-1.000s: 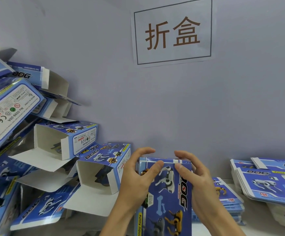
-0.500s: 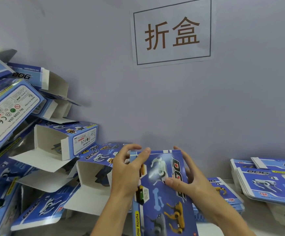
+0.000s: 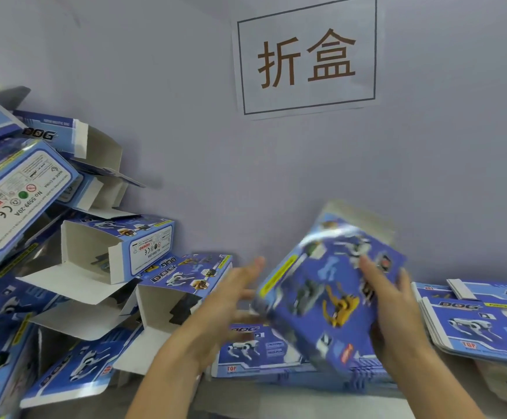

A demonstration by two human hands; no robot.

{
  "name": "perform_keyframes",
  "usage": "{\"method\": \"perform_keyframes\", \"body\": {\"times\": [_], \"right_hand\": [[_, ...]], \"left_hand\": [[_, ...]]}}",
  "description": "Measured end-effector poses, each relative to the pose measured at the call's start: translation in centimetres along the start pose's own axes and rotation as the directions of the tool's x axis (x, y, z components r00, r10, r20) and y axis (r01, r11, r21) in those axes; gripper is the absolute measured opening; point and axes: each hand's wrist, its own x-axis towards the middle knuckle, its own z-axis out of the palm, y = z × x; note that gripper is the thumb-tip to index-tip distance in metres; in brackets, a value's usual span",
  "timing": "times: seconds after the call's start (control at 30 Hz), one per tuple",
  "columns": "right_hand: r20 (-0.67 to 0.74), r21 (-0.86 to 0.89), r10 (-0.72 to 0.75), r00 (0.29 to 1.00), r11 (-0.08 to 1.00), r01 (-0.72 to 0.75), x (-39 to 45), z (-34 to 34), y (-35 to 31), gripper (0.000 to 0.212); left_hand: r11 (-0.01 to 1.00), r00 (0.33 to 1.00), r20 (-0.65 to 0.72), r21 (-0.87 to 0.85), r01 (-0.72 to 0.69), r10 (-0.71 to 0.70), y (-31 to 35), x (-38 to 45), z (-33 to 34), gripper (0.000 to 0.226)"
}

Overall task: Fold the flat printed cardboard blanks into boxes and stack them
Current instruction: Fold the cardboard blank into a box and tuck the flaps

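Mostly blurred, box (image 3: 331,294) tilts in right hand (image 3: 394,309); left hand (image 3: 225,303) open-fingered

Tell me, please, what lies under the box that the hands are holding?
Under the held box lie flat printed blanks on the table, one showing a white dog and "TOP". The box and the right hand cover the rest of them, so their number cannot be seen.

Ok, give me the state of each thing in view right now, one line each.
Box in hand: tilted, motion-blurred, gripped by the right hand.
Right hand: fingers curled round the box's right edge.
Left hand: fingers straight, beside the box; contact unclear.
Folded boxes: piled on the left, end flaps open.
Flat blanks: stacked on the right, unfolded.
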Motion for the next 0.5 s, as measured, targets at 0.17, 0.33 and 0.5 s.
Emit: {"method": "perform_keyframes", "body": {"times": [0.17,0.33,0.5], "right_hand": [[-0.344,0.096,0.003,0.939,0.995,0.031,0.1,-0.8,-0.6,0.049],[-0.165,0.108,0.028,0.986,0.994,-0.010,-1.9,3.3,0.5,0.048],[0.136,0.064,0.135,0.981,0.987,-0.145,-3.3,4.2,0.5,0.044]], "left_hand": [[1.000,0.998,0.070,-0.006,0.000,0.001,-1.1,0.4,0.6,0.090],[0.991,0.994,0.106,-0.136,0.010,0.005,-1.8,1.1,1.3,0.094],[0.738,0.911,-0.401,-0.586,-0.334,0.095,-1.1,2.1,-1.5,0.086]]}}
